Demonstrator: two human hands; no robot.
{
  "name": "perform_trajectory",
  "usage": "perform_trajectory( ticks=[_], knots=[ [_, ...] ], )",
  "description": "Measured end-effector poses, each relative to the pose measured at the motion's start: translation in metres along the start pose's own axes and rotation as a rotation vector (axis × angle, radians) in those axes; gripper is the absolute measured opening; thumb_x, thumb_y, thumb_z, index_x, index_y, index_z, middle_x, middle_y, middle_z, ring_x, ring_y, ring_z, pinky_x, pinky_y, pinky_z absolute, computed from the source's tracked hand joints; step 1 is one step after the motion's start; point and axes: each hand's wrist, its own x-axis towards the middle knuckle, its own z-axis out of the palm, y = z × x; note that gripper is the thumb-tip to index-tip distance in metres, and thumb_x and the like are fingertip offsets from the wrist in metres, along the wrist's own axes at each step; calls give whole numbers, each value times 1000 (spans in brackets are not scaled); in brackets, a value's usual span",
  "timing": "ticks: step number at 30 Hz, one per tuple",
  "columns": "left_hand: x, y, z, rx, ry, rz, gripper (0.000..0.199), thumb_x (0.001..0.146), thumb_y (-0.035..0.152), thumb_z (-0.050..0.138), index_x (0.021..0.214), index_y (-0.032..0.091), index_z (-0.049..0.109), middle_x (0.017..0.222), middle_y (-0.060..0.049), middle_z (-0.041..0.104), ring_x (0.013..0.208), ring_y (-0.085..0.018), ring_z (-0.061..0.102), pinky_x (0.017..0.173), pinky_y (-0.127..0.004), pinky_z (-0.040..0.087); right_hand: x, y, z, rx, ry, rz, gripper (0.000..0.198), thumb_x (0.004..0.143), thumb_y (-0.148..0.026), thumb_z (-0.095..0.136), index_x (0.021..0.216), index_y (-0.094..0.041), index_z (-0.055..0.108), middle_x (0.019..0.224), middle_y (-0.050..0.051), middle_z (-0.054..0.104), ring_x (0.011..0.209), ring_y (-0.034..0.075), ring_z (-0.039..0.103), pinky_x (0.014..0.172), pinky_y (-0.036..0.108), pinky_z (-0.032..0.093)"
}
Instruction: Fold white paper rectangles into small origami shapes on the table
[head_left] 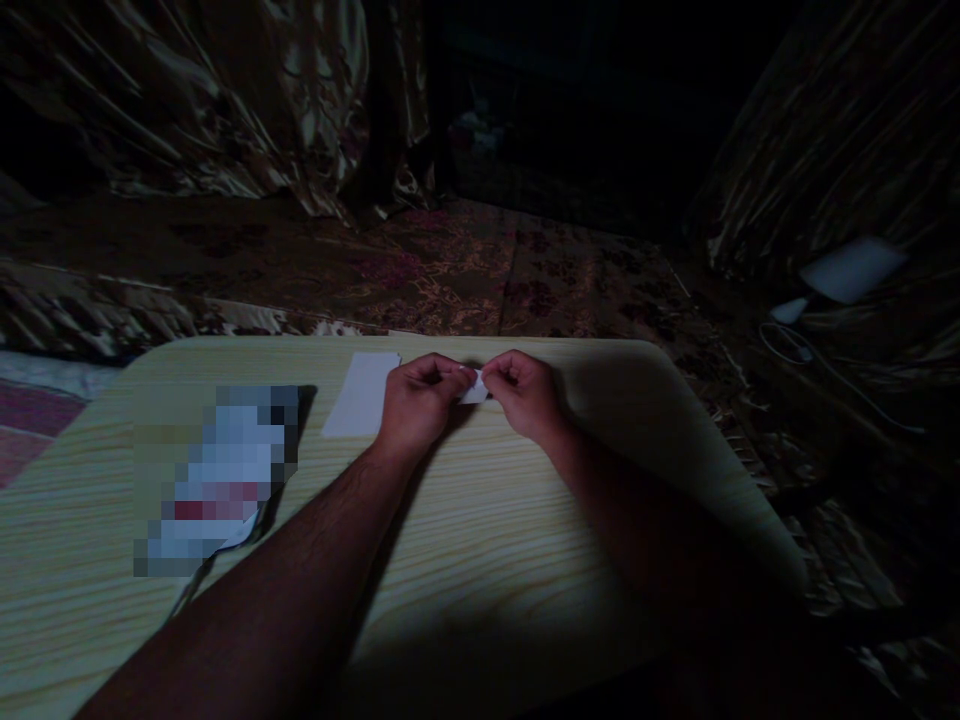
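Toward the far edge of the table, my left hand (424, 398) and my right hand (523, 392) are close together. Between them is a small piece of white paper (473, 388), pinched by the fingertips of both hands. Its far part is covered by my fingers, so its full shape is hidden. Just left of my left hand, a white paper sheet or stack (360, 393) lies flat on the wood-grain table (480, 560). I cannot tell whether it is one sheet or several.
A pixelated flat object (225, 470) lies on the table's left side, with a cable (191, 585) running from its near end. Beyond the table are a patterned carpet (480, 270) and curtains (300, 90). A white lamp-like object (853, 270) with a cord stands at right. The room is dim.
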Motion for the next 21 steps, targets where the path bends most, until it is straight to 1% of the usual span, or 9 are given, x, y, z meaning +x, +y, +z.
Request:
perform_trajectory(
  ticks=[7, 11, 18, 21],
  knots=[
    [1, 0, 0, -22, 8, 8, 7, 68, 23, 68, 68, 16, 68, 64, -1, 66, 56, -12, 56, 54, -23, 44, -1, -2, 0, 2, -23, -14, 9, 73, -25, 59, 76, -17, 62, 68, -1, 63, 63, 11, 57, 59, 22, 44],
    [1, -4, 1, 2, 11, 30, 12, 72, 28, 66, 67, 16, 67, 61, 0, 63, 53, -11, 52, 52, -23, 42, -1, -4, -1, -1, -17, 6, 8, 73, -24, 59, 75, -17, 62, 66, -2, 62, 60, 11, 55, 57, 22, 43],
    [0, -7, 2, 129, 29, 82, 19, 75, 34, 64, 70, 15, 64, 61, 0, 60, 54, -11, 51, 52, -21, 40, -1, -3, 1, -22, 1, 12, 9, 73, -26, 59, 75, -17, 61, 65, -2, 61, 60, 11, 55, 57, 22, 43],
    [-1, -6, 2, 143, -7, 62, 19, 75, 34, 65, 74, 15, 65, 65, -1, 63, 57, -11, 52, 54, -21, 41, -1, -2, -1, -44, 21, 26, 12, 73, -28, 59, 76, -17, 61, 64, -2, 61, 60, 11, 55, 56, 22, 42]
  ],
)
